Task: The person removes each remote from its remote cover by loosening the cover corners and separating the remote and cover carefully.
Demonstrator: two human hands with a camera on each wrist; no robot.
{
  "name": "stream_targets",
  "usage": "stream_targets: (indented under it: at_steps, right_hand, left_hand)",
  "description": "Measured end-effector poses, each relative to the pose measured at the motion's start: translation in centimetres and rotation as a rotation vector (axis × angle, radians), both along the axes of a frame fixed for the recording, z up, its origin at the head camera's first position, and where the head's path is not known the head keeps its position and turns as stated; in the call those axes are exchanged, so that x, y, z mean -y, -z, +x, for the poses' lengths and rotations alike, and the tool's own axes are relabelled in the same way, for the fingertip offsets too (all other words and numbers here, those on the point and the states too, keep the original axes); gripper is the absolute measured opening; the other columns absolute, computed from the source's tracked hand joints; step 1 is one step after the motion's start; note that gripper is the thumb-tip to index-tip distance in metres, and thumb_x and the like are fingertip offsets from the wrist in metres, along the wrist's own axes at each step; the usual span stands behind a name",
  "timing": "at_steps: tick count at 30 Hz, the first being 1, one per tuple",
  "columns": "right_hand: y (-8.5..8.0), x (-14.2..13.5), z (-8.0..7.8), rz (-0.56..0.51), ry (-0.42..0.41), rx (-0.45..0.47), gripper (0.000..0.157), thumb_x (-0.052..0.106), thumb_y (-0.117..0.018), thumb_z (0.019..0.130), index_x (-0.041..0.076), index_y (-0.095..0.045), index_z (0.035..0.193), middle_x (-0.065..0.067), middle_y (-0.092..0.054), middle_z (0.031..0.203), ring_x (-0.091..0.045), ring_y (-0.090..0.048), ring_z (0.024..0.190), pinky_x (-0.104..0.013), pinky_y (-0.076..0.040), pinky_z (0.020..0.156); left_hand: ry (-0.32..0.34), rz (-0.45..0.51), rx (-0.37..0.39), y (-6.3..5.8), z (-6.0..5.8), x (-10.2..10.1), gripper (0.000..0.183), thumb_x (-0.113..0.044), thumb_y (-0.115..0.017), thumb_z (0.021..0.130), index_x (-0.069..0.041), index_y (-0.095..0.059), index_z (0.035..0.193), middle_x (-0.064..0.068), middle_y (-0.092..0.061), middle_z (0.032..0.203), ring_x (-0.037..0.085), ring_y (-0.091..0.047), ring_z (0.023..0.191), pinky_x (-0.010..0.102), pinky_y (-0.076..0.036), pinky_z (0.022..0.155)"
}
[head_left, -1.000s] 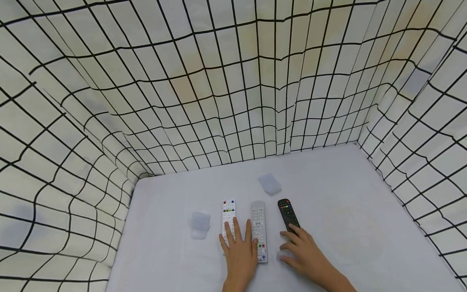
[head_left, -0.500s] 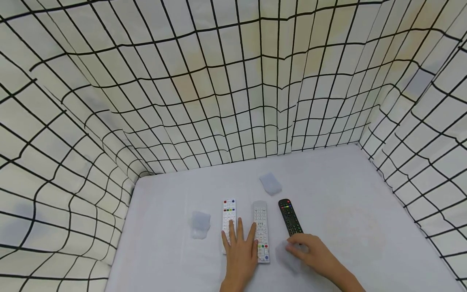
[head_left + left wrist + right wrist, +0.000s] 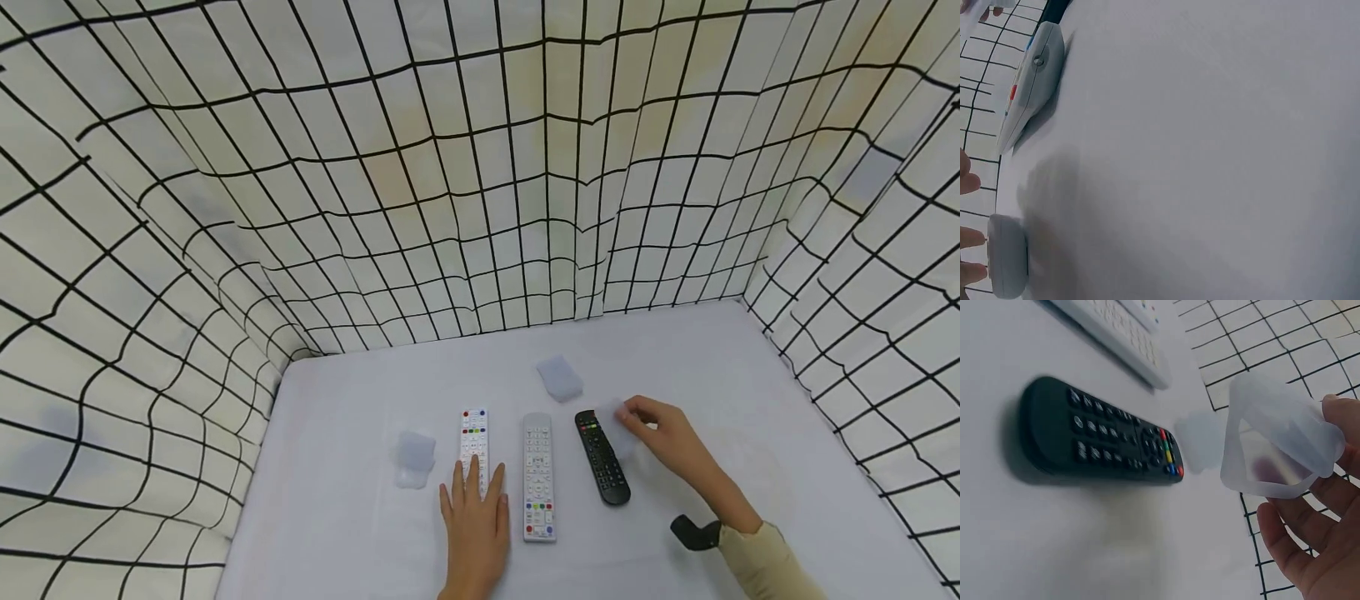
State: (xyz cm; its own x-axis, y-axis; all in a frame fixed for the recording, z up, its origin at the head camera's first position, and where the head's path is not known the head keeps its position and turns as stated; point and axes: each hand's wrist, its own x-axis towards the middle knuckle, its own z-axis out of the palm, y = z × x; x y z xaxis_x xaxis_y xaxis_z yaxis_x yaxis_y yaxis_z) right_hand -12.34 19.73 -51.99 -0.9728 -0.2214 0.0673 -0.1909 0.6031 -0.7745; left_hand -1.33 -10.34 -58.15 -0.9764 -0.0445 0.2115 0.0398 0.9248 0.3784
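My left hand (image 3: pixel 476 533) lies with spread fingers on the lower part of the white remote control (image 3: pixel 474 429). In the left wrist view its fingertips touch that remote's top. My right hand (image 3: pixel 667 433) pinches a soft, translucent sleeve (image 3: pixel 1285 412) between thumb and fingers. The sleeve's open end faces the camera in the right wrist view. It hangs just right of the black remote control's upper end; the black remote control (image 3: pixel 602 458) lies flat, buttons up. Between the two hands lies a light grey remote control (image 3: pixel 538 467), touched by neither.
Two pale translucent folded pieces lie on the white table (image 3: pixel 337 500): one piece (image 3: pixel 561 377) behind the remotes, another piece (image 3: pixel 415 457) to their left. Grid-patterned cloth (image 3: pixel 480 208) walls in the back and sides. A black device (image 3: pixel 693 533) sits at my right wrist.
My right hand has left the black remote, picked up the translucent sleeve beside its lower end and carried it forward. My left hand has shifted left, away from the grey remote.
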Motion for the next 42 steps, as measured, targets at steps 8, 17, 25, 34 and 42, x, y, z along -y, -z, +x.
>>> stream_targets:
  at_steps: [8,17,25,34,42]
  right_hand:
    - [1.6,-0.6,-5.3,0.065,-0.019,-0.022,0.026,0.035,-0.058,0.099,0.014,-0.07,0.106,-0.003,-0.073,0.101,-0.018,-0.065,0.092,-0.032,-0.052,0.076]
    - [3.9,-1.3,-8.4,0.038,0.008,0.042,0.031,0.036,-0.057,0.1,0.009,-0.07,0.108,-0.008,-0.072,0.104,-0.016,-0.059,0.089,-0.03,-0.048,0.075]
    - [4.4,-0.7,-8.9,0.038,-0.002,0.082,0.044,0.044,-0.049,0.102,0.007,-0.068,0.115,-0.011,-0.07,0.111,-0.022,-0.06,0.098,-0.035,-0.049,0.081]
    - [3.0,-2.5,-7.7,0.054,-0.001,0.096,0.042,0.036,-0.038,0.107,0.006,-0.062,0.124,-0.016,-0.066,0.123,-0.029,-0.065,0.107,-0.049,-0.052,0.092]
    - [2.4,-5.7,-5.0,0.12,-0.04,0.094,0.038,0.033,-0.04,0.107,0.007,-0.064,0.12,-0.014,-0.068,0.118,-0.023,-0.065,0.098,-0.04,-0.052,0.081]
  left_hand:
    - [0.013,-0.003,-0.274,-0.5,-0.8,3.4,0.042,-0.009,-0.066,0.088,-0.015,-0.063,0.129,0.016,-0.053,0.143,0.041,-0.042,0.136,0.063,-0.029,0.108]
    - [-0.06,-0.162,-0.118,-1.8,-4.5,9.2,0.073,0.0,-0.08,0.076,-0.012,-0.051,0.142,0.022,-0.043,0.147,0.046,-0.039,0.133,0.058,-0.047,0.09]
    - [-0.053,-0.192,-0.024,-2.1,-6.8,10.9,0.071,-0.007,-0.079,0.081,-0.012,-0.047,0.145,0.02,-0.051,0.123,0.035,-0.054,0.099,0.041,-0.051,0.069]
    - [-0.06,-0.136,-0.005,-4.5,-10.0,12.4,0.022,-0.019,-0.077,0.084,-0.009,-0.066,0.101,0.011,-0.068,0.084,0.026,-0.064,0.069,0.035,-0.05,0.053]
    - [-0.044,-0.103,-0.058,-6.2,-13.6,10.9,0.018,-0.022,-0.075,0.087,-0.012,-0.065,0.098,0.006,-0.067,0.08,0.02,-0.059,0.066,0.028,-0.043,0.049]
